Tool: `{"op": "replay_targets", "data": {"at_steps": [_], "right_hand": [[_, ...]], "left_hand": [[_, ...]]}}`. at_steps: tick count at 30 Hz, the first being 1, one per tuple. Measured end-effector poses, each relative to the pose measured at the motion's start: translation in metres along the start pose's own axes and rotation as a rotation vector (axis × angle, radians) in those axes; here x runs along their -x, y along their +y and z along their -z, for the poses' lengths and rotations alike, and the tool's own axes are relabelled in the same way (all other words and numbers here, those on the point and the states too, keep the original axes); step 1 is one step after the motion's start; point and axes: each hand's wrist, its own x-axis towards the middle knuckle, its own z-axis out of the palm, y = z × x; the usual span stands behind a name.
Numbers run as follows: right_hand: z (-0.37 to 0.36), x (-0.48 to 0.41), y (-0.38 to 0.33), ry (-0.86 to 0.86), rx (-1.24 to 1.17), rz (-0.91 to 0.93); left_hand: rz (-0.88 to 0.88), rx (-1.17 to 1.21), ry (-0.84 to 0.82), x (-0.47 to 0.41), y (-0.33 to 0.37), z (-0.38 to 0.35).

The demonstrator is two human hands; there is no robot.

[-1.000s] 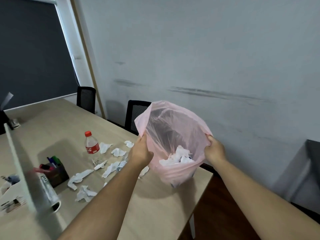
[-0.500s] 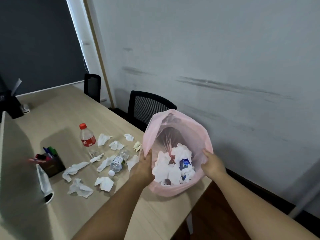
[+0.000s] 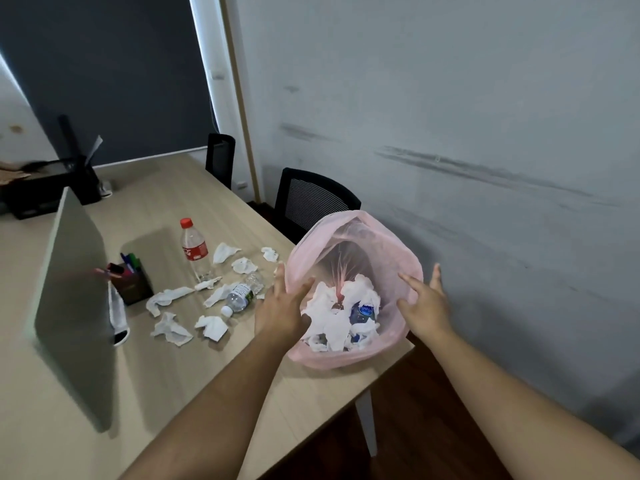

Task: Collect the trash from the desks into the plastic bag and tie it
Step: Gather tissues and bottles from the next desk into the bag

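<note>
Pink film bag (image 3: 382, 245) sits on the right corner of the desk (image 3: 311, 393), next to the edge. Its mouth gapes up and toward my camera, and its long axis runs roughly upright, with the far rim standing higher than the near one. Inside I can see crumpled tissues (image 3: 332, 323) heaped on the bottom and a blue-labelled bottle (image 3: 362, 311) half buried among them.

Both forearms reach forward from the bottom of the view, one on each side of the bag. My left hand (image 3: 282, 310) is at the bag's left rim, back of the hand up. Its fingers are straight and spread, some lying across the rim over the mouth and one pointing up outside it. It grips nothing. My right hand (image 3: 424, 306) mirrors it at the right rim, fingers fanned, gripping nothing. I cannot tell whether either hand actually touches the film. The bag lies between the two hands, its mouth just beyond the fingertips.

Left of the bag, loose tissues (image 3: 173, 329) are scattered over the desk, and a clear water bottle (image 3: 242, 294) lies on its side among them. A cola bottle (image 3: 194, 249) stands upright behind them, with a pen pot (image 3: 133, 282) by the divider (image 3: 69, 299). A black chair (image 3: 311, 199) stands behind the bag.
</note>
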Motion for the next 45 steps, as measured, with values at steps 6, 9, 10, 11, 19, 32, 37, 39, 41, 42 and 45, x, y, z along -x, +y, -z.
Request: {"op": "replay_targets", "data": {"at_steps": [6,9,10,11,19,32,37,39,41,42,45], "right_hand": [[0.008,0.005,-0.001,0.014,0.026,0.002],[0.009,0.008,-0.016,0.095,0.052,0.153],[0.008,0.008,-0.026,0.112,0.029,0.205],[0.007,0.009,-0.038,0.118,-0.003,0.256],[-0.072,0.031,-0.151,-0.121,-0.211,0.576],[-0.286,-0.027,-0.211,-0.552,0.417,0.032],[-0.346,-0.053,-0.194,-0.596,0.647,-0.015],[-0.361,-0.055,-0.184,-0.64,0.73,-0.034],[-0.369,-0.055,-0.174,-0.636,0.808,0.002],[-0.37,-0.054,-0.172,-0.617,0.824,0.043],[-0.368,-0.05,-0.174,-0.545,0.789,0.11]], "left_hand": [[0.014,-0.027,0.014,0.014,0.008,0.004],[-0.021,0.005,0.203,0.016,0.003,0.014],[-0.016,0.037,0.26,0.015,0.0,0.02],[0.004,0.071,0.307,0.014,-0.005,0.028],[0.331,0.051,0.262,0.018,-0.108,0.06],[0.64,0.195,-0.256,-0.039,-0.261,-0.059],[0.572,0.298,-0.424,-0.07,-0.278,-0.113],[0.534,0.276,-0.476,-0.073,-0.281,-0.126],[0.484,0.205,-0.433,-0.073,-0.285,-0.131],[0.454,0.183,-0.378,-0.072,-0.287,-0.132],[0.466,0.334,-0.232,-0.065,-0.294,-0.131]]}}
